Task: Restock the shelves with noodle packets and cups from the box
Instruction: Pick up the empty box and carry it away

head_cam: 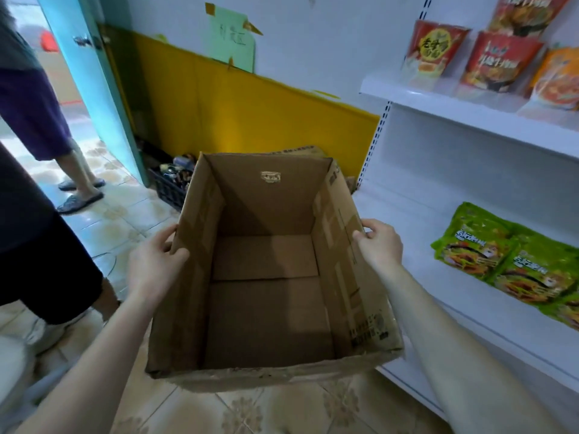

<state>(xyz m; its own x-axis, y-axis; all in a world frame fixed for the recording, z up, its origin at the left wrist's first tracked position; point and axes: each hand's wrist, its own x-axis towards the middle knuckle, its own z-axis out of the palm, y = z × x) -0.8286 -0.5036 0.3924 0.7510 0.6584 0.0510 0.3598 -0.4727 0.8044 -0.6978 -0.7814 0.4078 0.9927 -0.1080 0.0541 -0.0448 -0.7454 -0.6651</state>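
Tiled floor (250, 411) beside white shelving (423, 195). Cardboard box (344, 261) sits between both hands, top open, bare bottom flaps visible. Left hand (153, 261) grips the left wall's rim, thumb curled inside. Right hand (380, 242) pinches the right rim likewise. Green noodle packets (488, 249) lie on the lower level and red noodle cups (435, 51) stand on the upper.

White wall (313, 42) w/ yellow panel (250, 120) along its lower part & pale green paper note (230, 39) taped above, teal door (91, 89) open at left, black crate (170, 191) beside it, beige patterned tile floor (250, 411).
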